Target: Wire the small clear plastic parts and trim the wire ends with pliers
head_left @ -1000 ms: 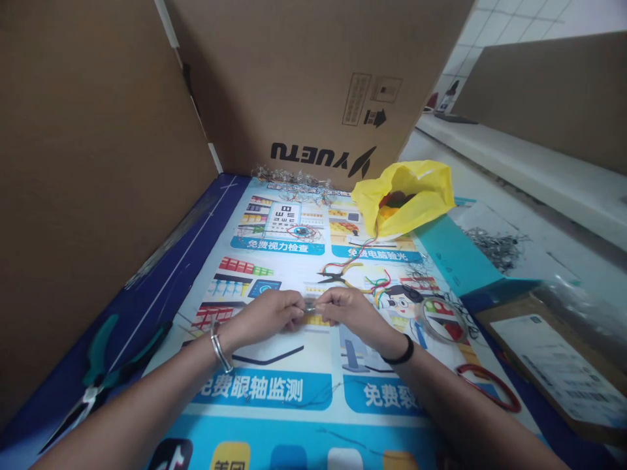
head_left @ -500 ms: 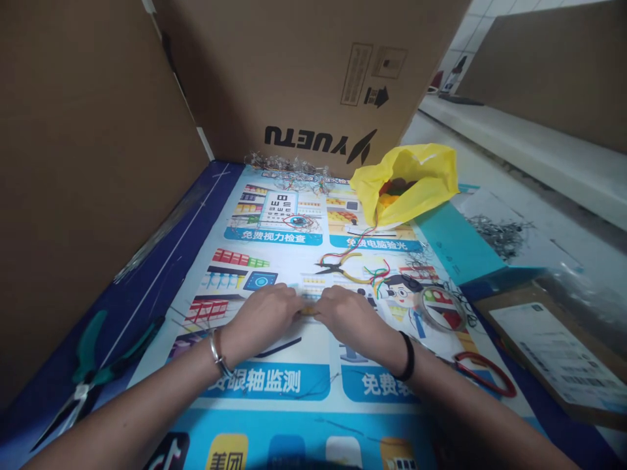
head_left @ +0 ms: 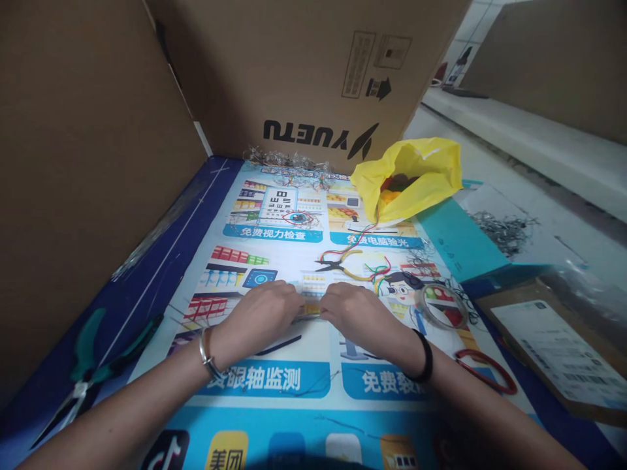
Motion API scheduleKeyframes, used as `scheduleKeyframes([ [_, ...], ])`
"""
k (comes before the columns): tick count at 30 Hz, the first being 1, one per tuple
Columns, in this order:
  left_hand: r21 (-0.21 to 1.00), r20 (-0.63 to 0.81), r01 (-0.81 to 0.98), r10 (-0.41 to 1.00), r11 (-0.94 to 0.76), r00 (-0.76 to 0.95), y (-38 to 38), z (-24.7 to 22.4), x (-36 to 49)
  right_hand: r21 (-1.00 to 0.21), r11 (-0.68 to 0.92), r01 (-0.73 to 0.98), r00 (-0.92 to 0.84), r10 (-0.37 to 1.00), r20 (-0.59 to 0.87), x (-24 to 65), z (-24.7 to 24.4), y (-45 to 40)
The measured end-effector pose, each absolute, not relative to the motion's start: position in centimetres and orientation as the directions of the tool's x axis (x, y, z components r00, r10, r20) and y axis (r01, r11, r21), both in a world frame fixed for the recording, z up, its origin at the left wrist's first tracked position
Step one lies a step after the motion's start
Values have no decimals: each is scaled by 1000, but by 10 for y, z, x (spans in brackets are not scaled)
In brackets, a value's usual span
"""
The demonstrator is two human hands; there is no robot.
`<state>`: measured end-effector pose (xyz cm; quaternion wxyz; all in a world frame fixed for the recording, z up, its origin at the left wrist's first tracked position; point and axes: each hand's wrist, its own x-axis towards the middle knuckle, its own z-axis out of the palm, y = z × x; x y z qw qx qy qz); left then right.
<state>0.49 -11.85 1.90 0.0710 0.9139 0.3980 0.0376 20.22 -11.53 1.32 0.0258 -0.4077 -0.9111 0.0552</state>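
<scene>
My left hand (head_left: 267, 310) and my right hand (head_left: 355, 313) face each other low over the printed poster (head_left: 289, 261), fingers closed. Between the fingertips runs a faint thin wire (head_left: 310, 318), pinched at each end; the fingers hide most of it. Just beyond my hands lie small pliers (head_left: 333, 265) with yellow handles, their jaws pointing left. Red, green and yellow wires (head_left: 379, 269) curl over the pliers' handles and trail back to a yellow bag (head_left: 426, 160). To the right of my right hand is a clear round roll (head_left: 465, 312).
Green-handled pliers (head_left: 87, 375) lie at the left, a red-handled tool (head_left: 512, 384) at the right. Cardboard walls (head_left: 313, 72) stand at the back and left. Tangled wire bits (head_left: 289, 160) lie at the back, more clippings (head_left: 504, 232) at the right beyond a labelled parcel (head_left: 558, 352).
My hands have drawn slightly apart, the right one shifting a little to the right, so the gap between the fingertips is wider. The view has tilted slightly.
</scene>
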Motion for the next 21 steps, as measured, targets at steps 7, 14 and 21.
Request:
scheduleKeyframes([
  [7, 196, 70, 683, 705, -703, 706, -121, 19, 5, -109, 691, 715, -695, 719, -2, 199, 19, -115],
  [14, 123, 67, 710, 720, -693, 691, -118, 21, 5, -18, 686, 728, -686, 728, 17, 176, 30, -110],
  [21, 70, 91, 798, 801, -598, 592, -109, 16, -2, 37, 616, 787, -617, 787, 19, 153, 22, -95],
])
